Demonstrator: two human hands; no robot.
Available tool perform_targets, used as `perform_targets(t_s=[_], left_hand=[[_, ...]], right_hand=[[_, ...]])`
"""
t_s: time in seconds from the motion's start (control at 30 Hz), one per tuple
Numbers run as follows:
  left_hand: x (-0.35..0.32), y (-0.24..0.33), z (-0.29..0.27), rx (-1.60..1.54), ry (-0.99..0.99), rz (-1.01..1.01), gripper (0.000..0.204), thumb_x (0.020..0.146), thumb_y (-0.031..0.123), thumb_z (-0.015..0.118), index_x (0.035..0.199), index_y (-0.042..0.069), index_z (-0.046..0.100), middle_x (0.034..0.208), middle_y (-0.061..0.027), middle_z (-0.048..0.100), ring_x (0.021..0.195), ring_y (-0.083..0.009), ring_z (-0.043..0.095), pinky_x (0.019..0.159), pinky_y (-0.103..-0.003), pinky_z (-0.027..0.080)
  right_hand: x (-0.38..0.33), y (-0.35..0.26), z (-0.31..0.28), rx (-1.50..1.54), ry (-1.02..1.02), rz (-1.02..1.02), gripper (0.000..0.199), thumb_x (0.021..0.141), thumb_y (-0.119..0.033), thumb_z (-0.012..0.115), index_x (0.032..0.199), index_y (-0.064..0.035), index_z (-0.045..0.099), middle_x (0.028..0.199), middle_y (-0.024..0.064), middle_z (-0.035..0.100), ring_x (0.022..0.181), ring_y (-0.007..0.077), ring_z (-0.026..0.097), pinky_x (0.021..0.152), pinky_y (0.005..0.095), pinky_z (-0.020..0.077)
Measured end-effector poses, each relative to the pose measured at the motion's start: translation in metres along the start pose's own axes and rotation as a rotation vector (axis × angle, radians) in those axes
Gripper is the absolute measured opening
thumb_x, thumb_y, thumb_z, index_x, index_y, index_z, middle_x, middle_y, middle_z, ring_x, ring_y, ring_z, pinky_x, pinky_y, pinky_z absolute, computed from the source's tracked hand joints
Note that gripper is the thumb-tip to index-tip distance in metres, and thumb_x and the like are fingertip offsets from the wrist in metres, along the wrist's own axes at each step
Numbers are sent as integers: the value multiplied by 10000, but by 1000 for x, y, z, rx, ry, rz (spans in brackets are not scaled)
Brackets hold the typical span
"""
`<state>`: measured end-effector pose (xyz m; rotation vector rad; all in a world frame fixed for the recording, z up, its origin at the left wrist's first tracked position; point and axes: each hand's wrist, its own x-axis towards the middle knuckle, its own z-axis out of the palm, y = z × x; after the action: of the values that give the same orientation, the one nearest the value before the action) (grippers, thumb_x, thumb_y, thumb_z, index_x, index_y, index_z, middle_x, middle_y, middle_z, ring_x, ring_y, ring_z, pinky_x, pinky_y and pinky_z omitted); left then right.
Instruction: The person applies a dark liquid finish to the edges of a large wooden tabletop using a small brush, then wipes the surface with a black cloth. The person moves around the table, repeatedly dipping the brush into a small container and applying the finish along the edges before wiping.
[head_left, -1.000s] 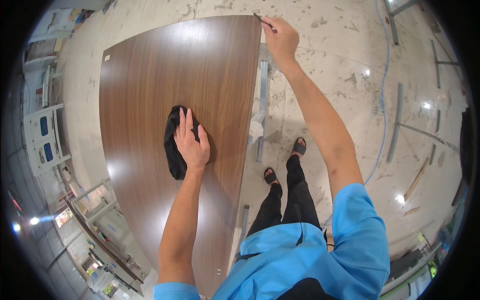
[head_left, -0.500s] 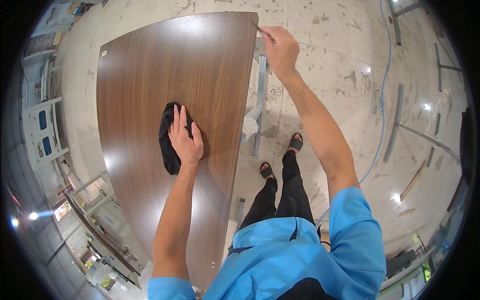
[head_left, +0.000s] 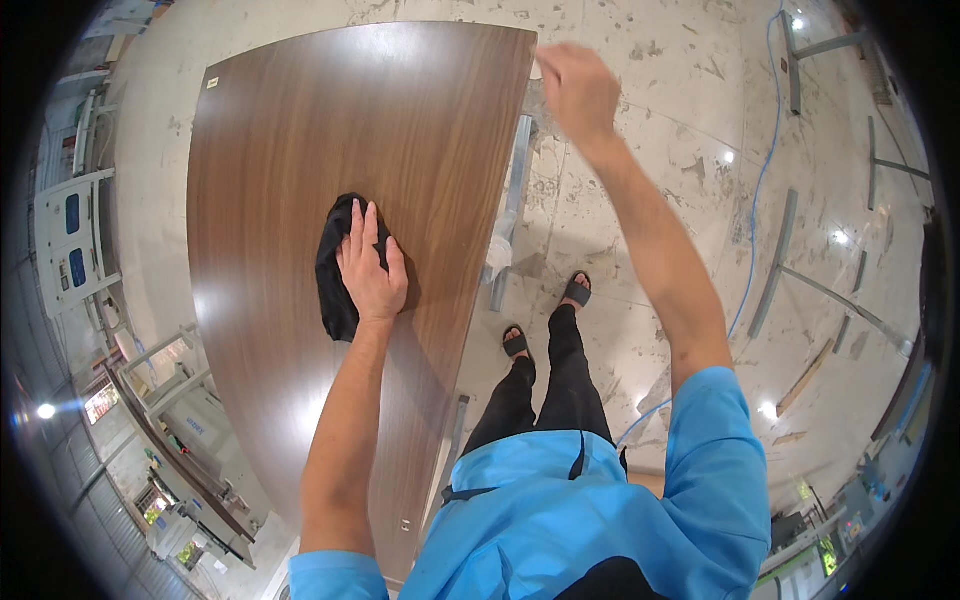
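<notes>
A large wood-grain brown panel (head_left: 270, 190) lies flat in front of me, reaching from the far side down toward my left. My left hand (head_left: 372, 282) rests on a bunched black cloth (head_left: 337, 290) on the panel, fingers stretched out and thumb apart. The cloth shows beyond the fingertips and along the hand's left side. At the panel's far right corner, my right hand (head_left: 583, 92) is closed with fingers pinched together, slightly blurred. Whatever is in its fingers is hidden or too small to name.
Grey metal bars (head_left: 518, 165) show beneath the panel's right edge. A blue hose (head_left: 762, 200) runs along the stained floor on the right, near metal frames (head_left: 775, 265) and a wooden strip (head_left: 806, 377). On the left stand a white cabinet-like unit (head_left: 55, 240) and workshop equipment.
The view has shifted slightly. My right hand stays by the far corner, and the thin dark piece that stuck out of its fingers no longer shows. The left hand remains on the cloth.
</notes>
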<state>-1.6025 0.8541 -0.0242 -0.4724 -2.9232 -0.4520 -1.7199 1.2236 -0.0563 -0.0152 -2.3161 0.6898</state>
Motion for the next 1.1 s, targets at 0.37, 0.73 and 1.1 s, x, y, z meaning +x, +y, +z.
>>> perform_targets(t_s=[0.37,0.73,1.1], left_hand=[[-2,-2,1,-26,20,-10,623,986,207,611,1583,67,507,1649,-174,487,1304,-393,587,1167,-501,381],[0,0,0,-24,5,-23,627,980,202,620,1581,63,507,1653,-170,481,1315,-386,581,1173,-501,373],[1,1,-2,-12,2,-23,633,975,203,623,1581,64,506,1659,-162,475,1299,-389,588,1183,-501,368]], right_hand=[[-10,-24,-29,21,-177,-157,184,900,-60,710,1029,-136,817,941,38,755,888,265,725,723,394,595],[-19,-31,-36,-15,-412,-257,254,822,-13,692,1010,-139,809,934,44,741,914,257,716,720,405,596],[33,3,-9,-156,-213,-179,127,947,-102,716,1032,-120,810,902,41,739,856,282,707,707,399,562]])
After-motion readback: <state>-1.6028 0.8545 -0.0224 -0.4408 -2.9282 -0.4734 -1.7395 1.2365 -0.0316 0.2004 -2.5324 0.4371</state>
